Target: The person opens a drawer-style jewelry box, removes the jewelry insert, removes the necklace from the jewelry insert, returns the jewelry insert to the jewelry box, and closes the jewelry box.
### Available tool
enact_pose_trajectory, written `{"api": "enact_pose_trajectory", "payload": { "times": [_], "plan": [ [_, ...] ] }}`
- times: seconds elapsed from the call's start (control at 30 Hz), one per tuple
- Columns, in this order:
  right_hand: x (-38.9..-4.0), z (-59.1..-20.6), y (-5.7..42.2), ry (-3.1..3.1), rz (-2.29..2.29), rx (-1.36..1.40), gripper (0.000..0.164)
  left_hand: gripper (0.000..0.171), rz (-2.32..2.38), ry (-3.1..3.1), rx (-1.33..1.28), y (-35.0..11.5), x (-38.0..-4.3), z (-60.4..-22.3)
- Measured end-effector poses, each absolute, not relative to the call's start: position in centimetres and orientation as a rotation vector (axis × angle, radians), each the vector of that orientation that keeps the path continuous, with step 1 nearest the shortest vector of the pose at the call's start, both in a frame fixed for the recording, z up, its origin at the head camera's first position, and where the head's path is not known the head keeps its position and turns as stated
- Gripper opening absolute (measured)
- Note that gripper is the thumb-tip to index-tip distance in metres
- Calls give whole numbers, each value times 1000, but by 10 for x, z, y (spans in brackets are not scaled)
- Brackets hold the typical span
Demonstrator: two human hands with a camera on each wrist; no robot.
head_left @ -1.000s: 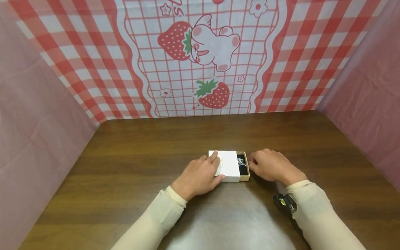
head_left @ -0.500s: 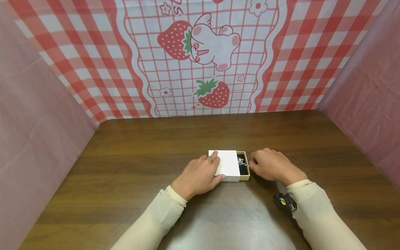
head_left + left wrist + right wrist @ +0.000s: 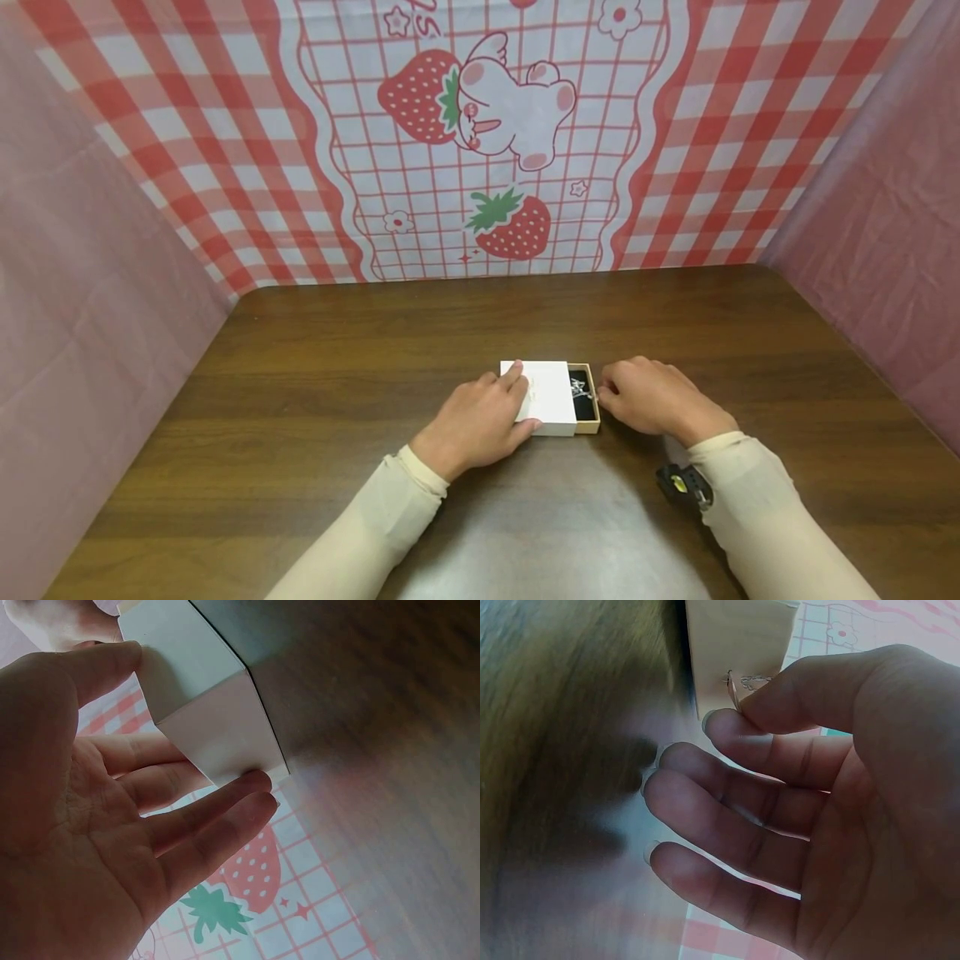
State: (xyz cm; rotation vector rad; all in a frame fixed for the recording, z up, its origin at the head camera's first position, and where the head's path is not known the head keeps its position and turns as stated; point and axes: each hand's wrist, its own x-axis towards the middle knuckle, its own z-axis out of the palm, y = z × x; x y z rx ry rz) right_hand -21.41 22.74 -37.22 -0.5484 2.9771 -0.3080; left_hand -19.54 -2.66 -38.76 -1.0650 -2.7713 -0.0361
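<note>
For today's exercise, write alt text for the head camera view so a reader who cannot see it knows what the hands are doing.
On a dark wooden table, a person's left hand holds the white sleeve of a small box while the right hand pinches at the end of its tan drawer, slid partly out to show a black lining. A red checked strawberry backdrop stands behind.

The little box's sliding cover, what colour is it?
White; the sliding cover shows best in the head view.

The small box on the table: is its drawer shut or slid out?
Partly slid out: the tan drawer shows its dark inside past the white sleeve.
</note>
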Motion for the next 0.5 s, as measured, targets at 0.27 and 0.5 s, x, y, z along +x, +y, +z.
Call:
{"api": "enact_pose_trajectory", "payload": {
  "times": [0.27,0.5],
  "plan": [
    [-215,-372,228,2968,-314,-547,20,51,-32,-2761,-1066,-27,-195,-387],
    [-214,-371,229,2968,-313,-554,20,51,-32,-2757,-1063,-27,-195,-387]
  ]
}}
